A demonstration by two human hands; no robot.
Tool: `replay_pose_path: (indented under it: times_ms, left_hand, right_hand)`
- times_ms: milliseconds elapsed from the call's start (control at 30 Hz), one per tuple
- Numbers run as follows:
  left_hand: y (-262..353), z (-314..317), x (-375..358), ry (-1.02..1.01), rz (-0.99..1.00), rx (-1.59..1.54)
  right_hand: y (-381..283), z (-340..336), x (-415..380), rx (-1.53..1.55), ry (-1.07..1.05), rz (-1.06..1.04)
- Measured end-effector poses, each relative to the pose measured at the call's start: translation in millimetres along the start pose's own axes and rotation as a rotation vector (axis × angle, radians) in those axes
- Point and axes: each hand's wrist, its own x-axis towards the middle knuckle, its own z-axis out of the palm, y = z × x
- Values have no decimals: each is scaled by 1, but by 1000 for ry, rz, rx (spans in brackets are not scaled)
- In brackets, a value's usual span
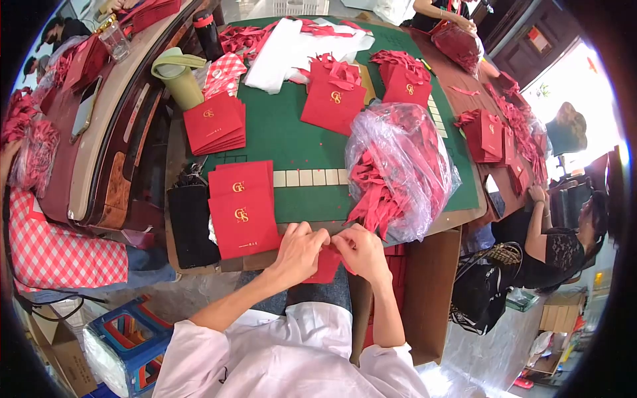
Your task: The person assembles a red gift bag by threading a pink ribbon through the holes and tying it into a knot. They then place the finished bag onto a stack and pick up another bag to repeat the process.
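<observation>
A red paper gift bag (325, 266) is held over my lap at the table's near edge, largely covered by my hands. My left hand (296, 252) is closed, pinching its upper edge. Close beside it, the fingers of my right hand (362, 251) are pinched together, with a narrow red strip that looks like ribbon (348, 265) hanging below them. The exact grip between the fingertips is hidden. Flat red bags with gold letters (243, 225) lie overlapped just left of my hands. To the right, a clear plastic bag (405, 172) bulges with red ribbons.
Farther back on the green tabletop (292, 129) are another red bag stack (213, 124), ribboned bags (334, 99), a green cup (179, 79) and white plastic (285, 56). A black pouch (192, 222) lies left. A cardboard box (428, 298) stands below right. Other people work around.
</observation>
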Motion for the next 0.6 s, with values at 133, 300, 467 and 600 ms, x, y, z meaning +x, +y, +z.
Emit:
replay_pose_path:
  times_ms: [133, 300, 467, 600]
  left_hand:
    - [10, 0, -5, 73, 76, 100]
    - [10, 3, -6, 133, 193, 165]
    - [13, 3, -7, 197, 196, 178]
    - [12, 0, -5, 205, 131, 119]
  right_hand:
    - [-1, -18, 5, -165, -215, -41]
    - [23, -16, 14, 111, -324, 11]
    - [33, -6, 21, 438, -383, 134]
    - [29, 11, 22, 448, -262, 209]
